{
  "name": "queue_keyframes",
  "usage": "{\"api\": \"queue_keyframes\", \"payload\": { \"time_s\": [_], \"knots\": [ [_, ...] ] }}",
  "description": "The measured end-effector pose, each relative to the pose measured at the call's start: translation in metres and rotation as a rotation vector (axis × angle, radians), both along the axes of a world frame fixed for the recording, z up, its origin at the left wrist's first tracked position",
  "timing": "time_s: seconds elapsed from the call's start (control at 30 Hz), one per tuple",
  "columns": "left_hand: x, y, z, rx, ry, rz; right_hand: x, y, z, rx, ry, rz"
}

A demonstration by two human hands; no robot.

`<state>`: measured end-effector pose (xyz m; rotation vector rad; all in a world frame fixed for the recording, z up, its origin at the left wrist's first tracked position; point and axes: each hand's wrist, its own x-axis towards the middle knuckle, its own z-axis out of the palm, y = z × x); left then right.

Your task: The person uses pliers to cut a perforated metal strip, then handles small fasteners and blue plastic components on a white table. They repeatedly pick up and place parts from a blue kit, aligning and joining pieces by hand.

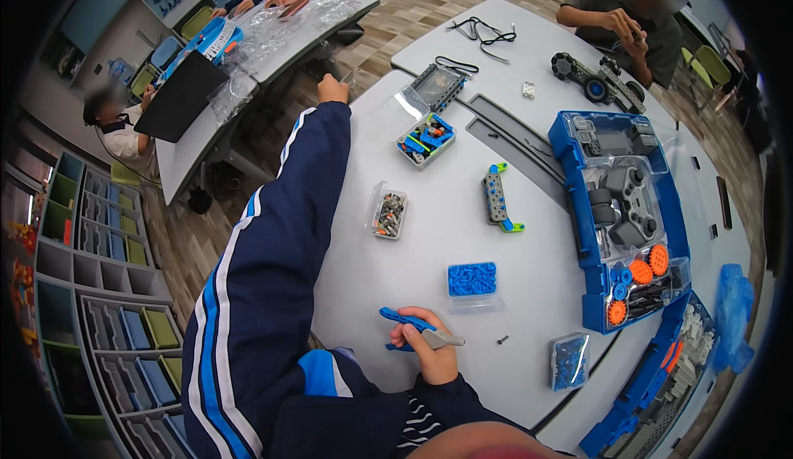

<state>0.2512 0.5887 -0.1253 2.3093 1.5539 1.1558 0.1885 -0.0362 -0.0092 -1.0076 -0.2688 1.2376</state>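
We see the left arm stretched far out across the scene, fully extended in its dark blue sleeve with white and light blue stripes, running up and away from the body. The left hand (pixel 333 90) sits at the far end, curled loosely with knuckles up; whether its fingers are closed on anything we cannot tell. The right arm stays tucked in close, elbow bent, forearm short in view. The right hand (pixel 429 347) is closed in a fist-like grip just before the chest, thumb wrapped over the top, fingers folded under.
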Motion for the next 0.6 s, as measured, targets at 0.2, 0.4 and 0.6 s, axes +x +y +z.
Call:
{"api": "queue_keyframes", "payload": {
  "time_s": [0.2, 0.4, 0.6],
  "knots": [
    [0.003, 0.031, -0.016, -0.021, -0.027, -0.036, 0.003, 0.005, -0.003, 0.003, 0.001, -0.006],
    [-0.003, 0.055, -0.034, 0.005, 0.064, -0.090, 0.005, 0.005, -0.004, 0.006, 0.014, 0.005],
    [0.000, 0.067, -0.041, -0.074, 0.140, -0.140, 0.005, 0.006, -0.003, -0.001, 0.025, -0.015]
  ]
}}
